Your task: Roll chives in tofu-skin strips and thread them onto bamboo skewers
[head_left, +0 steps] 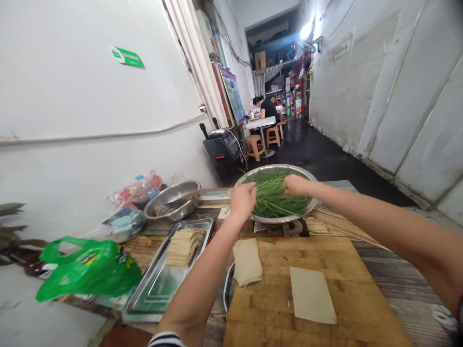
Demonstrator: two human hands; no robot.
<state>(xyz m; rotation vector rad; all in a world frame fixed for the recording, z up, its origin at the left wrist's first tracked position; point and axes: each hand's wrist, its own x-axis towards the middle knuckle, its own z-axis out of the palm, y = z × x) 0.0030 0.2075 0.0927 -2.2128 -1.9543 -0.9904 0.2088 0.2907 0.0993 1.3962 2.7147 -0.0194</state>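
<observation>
A wide metal bowl (275, 220) full of long green chives (271, 195) stands at the far edge of the board. My left hand (244, 198) is closed at the left ends of the chives. On the right side of the same bowl, my right hand (295, 185) has its fingers curled into the chives. One pale square tofu sheet (313, 295) lies flat on the wooden cutting board (267, 313). A small stack of tofu sheets (248, 261) rests at the board's upper left.
To the left, a metal tray (159, 284) holds overlapping folded pale sheets (185, 246). Behind it sits another metal bowl (173, 200). A green plastic bag (90, 270) lies at far left. Thin wooden skewers (343, 224) lie right of the chives. People sit at a distant table (260, 123).
</observation>
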